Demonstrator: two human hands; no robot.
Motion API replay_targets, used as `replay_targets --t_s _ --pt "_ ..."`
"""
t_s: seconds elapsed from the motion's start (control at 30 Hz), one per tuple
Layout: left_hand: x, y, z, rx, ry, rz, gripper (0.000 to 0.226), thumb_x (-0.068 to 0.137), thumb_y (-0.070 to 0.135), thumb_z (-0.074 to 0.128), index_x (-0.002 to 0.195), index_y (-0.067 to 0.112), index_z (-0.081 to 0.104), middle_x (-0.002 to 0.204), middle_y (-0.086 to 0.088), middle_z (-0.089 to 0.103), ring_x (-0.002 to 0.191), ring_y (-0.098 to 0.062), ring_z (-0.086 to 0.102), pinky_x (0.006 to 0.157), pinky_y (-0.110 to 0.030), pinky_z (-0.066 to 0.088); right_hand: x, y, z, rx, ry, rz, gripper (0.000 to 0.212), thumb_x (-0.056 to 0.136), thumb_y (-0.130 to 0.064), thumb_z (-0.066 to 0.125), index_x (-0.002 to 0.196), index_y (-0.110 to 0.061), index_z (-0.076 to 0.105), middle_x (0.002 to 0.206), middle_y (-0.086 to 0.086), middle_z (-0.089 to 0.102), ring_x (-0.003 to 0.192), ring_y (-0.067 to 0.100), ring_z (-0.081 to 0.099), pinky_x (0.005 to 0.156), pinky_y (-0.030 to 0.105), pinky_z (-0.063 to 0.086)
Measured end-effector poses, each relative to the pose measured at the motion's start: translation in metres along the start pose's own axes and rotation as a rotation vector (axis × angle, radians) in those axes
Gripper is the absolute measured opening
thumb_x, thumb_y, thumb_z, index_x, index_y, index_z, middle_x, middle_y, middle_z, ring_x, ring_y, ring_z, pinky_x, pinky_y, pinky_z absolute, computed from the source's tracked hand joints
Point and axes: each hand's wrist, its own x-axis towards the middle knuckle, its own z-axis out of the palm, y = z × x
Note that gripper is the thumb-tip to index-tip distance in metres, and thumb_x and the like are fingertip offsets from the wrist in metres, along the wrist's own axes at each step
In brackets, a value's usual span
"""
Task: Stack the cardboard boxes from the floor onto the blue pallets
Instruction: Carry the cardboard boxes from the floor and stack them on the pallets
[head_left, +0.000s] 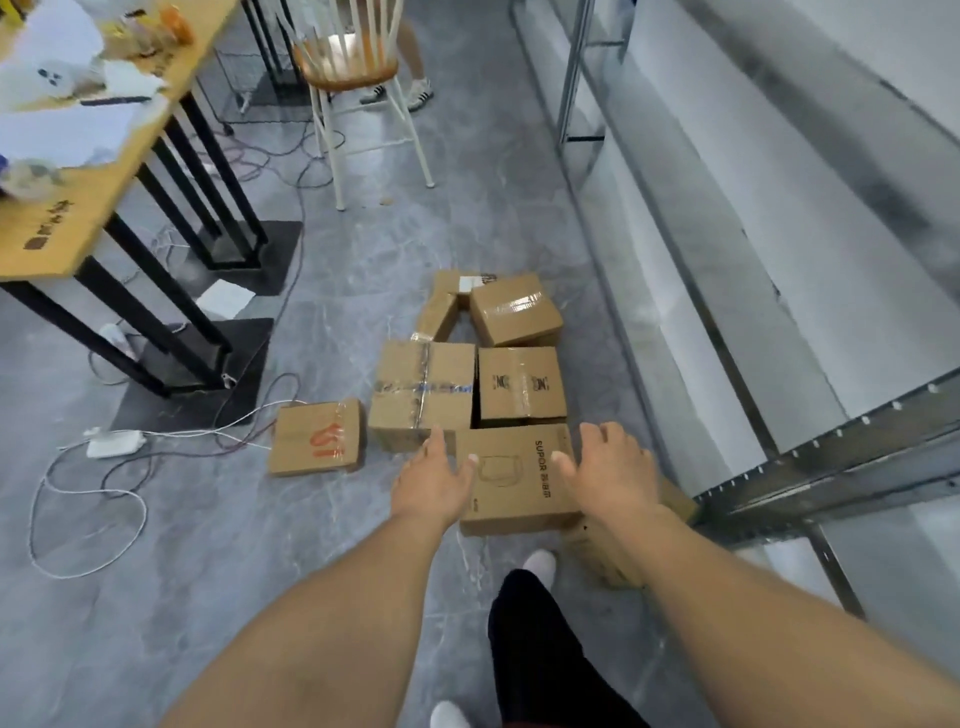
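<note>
Several cardboard boxes lie on the grey floor. Nearest is a box printed SUPOR (514, 483). My left hand (434, 483) reaches to its left side with fingers spread, and my right hand (608, 467) reaches to its right side, also with fingers spread; neither grips it. Behind it sit a taped box (421, 395) and a box with black marks (522, 384). Farther back lie a tilted taped box (514, 309) and a narrow box (439, 312). A box with orange marks (317, 439) lies apart at the left. No blue pallet is in view.
A wooden table (67, 208) on black legs stands at the left, with cables (88, 499) and a white power adapter (111, 441) on the floor. A white chair (358, 78) and a person's feet are at the back. Metal shelving (831, 452) runs along the right.
</note>
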Motion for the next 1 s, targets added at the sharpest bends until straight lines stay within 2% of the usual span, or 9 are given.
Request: replay_targets --t_s 0.27,0.43,0.5,0.6,0.67,0.77,0.9,1.0 --pt "0.119 0.056 0.005 -0.031 -0.083 -0.045 0.066 0.094 0.044 0.041 0.149 0.022 0.013 0.152 -0.006 0.030 0.137 -0.027 0.031 0.111 -0.043 0.030 0.128 0.011 0.007 0.112 -0.085 0.071 0.052 0.089 -0.054 0.042 0.127 -0.018 0.044 0.128 0.007 0.048 0.117 0.026 0.046 0.094 0.041 0.038" --pt "0.199 0.077 0.034 -0.089 -0.142 -0.024 0.058 0.094 0.038 0.044 0.146 0.020 0.024 0.146 -0.006 0.038 0.134 -0.024 0.035 0.109 -0.045 0.033 0.205 0.028 0.032 0.138 -0.122 0.137 0.054 0.088 -0.055 0.044 0.127 -0.017 0.044 0.126 0.006 0.050 0.116 0.025 0.048 0.093 0.039 0.040" --pt "0.231 0.078 0.051 -0.090 -0.164 -0.049 0.059 0.094 0.038 0.044 0.146 0.021 0.023 0.147 -0.007 0.036 0.134 -0.025 0.035 0.110 -0.045 0.032 0.234 0.035 0.048 0.161 -0.143 0.186 0.053 0.088 -0.054 0.046 0.126 -0.018 0.044 0.124 0.005 0.051 0.115 0.024 0.049 0.092 0.039 0.041" --pt "0.281 0.073 0.080 -0.084 -0.186 -0.131 0.066 0.096 0.040 0.042 0.149 0.018 0.011 0.153 -0.009 0.025 0.138 -0.027 0.028 0.113 -0.035 0.024 0.276 0.042 0.079 0.179 -0.168 0.249 0.055 0.088 -0.053 0.046 0.129 -0.017 0.042 0.128 0.007 0.049 0.117 0.024 0.047 0.092 0.039 0.041" --pt "0.315 0.069 0.101 -0.092 -0.196 -0.163 0.066 0.096 0.039 0.042 0.150 0.017 0.010 0.153 -0.010 0.024 0.138 -0.027 0.027 0.112 -0.034 0.023 0.303 0.045 0.103 0.185 -0.184 0.288 0.057 0.088 -0.054 0.046 0.131 -0.015 0.041 0.129 0.008 0.048 0.118 0.025 0.047 0.092 0.039 0.042" --pt "0.364 0.060 0.137 -0.105 -0.210 -0.162 0.062 0.096 0.034 0.042 0.149 0.017 0.015 0.148 -0.010 0.035 0.133 -0.028 0.036 0.110 -0.034 0.030 0.339 0.050 0.147 0.200 -0.218 0.311 0.056 0.089 -0.053 0.046 0.129 -0.014 0.041 0.128 0.008 0.048 0.116 0.025 0.048 0.091 0.039 0.043" --pt "0.424 0.044 0.187 -0.075 -0.235 -0.199 0.058 0.096 0.031 0.041 0.147 0.014 0.019 0.146 -0.013 0.037 0.128 -0.030 0.041 0.107 -0.036 0.035 0.385 0.059 0.213 0.220 -0.261 0.349 0.054 0.090 -0.048 0.049 0.130 -0.013 0.039 0.129 0.009 0.045 0.117 0.026 0.048 0.091 0.041 0.045" --pt "0.463 0.026 0.224 -0.104 -0.225 -0.222 0.052 0.096 0.027 0.042 0.142 0.011 0.026 0.139 -0.013 0.043 0.121 -0.030 0.046 0.102 -0.039 0.039 0.420 0.066 0.263 0.233 -0.247 0.356 0.046 0.089 -0.046 0.051 0.121 -0.014 0.043 0.117 0.007 0.050 0.104 0.024 0.052 0.080 0.038 0.048"
